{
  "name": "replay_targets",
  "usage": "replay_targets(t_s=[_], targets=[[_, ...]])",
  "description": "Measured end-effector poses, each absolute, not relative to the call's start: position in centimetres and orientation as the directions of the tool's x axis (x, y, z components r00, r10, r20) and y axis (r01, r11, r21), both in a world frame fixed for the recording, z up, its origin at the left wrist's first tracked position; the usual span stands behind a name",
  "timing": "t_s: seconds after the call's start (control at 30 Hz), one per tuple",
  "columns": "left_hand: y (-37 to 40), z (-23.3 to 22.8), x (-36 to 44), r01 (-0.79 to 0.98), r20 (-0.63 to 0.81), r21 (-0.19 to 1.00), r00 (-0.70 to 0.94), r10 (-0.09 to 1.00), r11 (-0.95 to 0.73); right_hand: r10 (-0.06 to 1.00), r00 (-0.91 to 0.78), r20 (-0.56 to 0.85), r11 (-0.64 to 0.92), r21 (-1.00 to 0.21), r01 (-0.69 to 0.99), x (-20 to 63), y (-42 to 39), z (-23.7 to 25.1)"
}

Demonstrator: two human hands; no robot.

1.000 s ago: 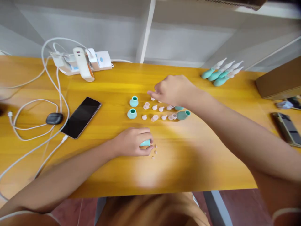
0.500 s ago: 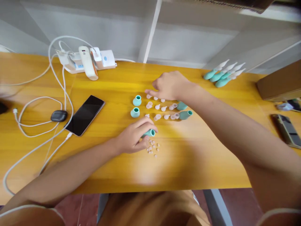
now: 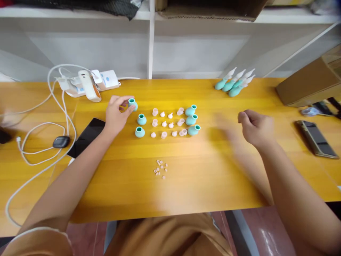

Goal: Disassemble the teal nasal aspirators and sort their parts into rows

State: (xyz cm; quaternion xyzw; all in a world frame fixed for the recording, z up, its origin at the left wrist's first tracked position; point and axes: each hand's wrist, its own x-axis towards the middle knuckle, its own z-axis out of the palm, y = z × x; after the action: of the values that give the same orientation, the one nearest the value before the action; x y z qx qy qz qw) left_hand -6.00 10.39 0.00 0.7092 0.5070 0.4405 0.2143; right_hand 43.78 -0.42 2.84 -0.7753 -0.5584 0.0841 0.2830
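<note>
No legible text, label, brand, number or sign in the head view. The white power strip (image 3: 87, 82) at the back left of the table (image 3: 186, 185) carries small blue marks and a dark spot, too blurred to read. The phone (image 3: 315, 138) at the right shows a dark, blank screen; the black phone (image 3: 86, 136) at the left likewise. The brown box (image 3: 306, 85) at the right edge shows no readable print.
</note>
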Motion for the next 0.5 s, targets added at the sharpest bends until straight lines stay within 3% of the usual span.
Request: replay_targets(t_s=[0.17, 0.33, 0.4, 0.5], targets=[[11.6, -1.0, -4.7, 0.538, 0.318, 0.761, 0.176, 0.932, -0.361, 0.812, 0.553, 0.189, -0.344, -0.611, 0.713, 47.8, 3.6, 2.6], [11.8, -1.9, -5.1, 0.519, 0.307, 0.761, 0.240, 0.921, -0.389, 0.702, 0.667, 0.249, -0.452, -0.568, 0.688, 50.9, 9.4, 3.6], [11.9, -2.2, -5.5, 0.524, 0.316, 0.750, 0.252, 0.914, -0.404, 0.697, 0.677, 0.236, -0.467, -0.568, 0.678, 51.5, 11.0, 3.8], [11.8, -2.3, -5.7, 0.545, 0.323, 0.724, 0.273, 0.906, -0.423, 0.771, 0.597, 0.223, -0.387, -0.580, 0.716, 51.8, 12.1, 3.6]])
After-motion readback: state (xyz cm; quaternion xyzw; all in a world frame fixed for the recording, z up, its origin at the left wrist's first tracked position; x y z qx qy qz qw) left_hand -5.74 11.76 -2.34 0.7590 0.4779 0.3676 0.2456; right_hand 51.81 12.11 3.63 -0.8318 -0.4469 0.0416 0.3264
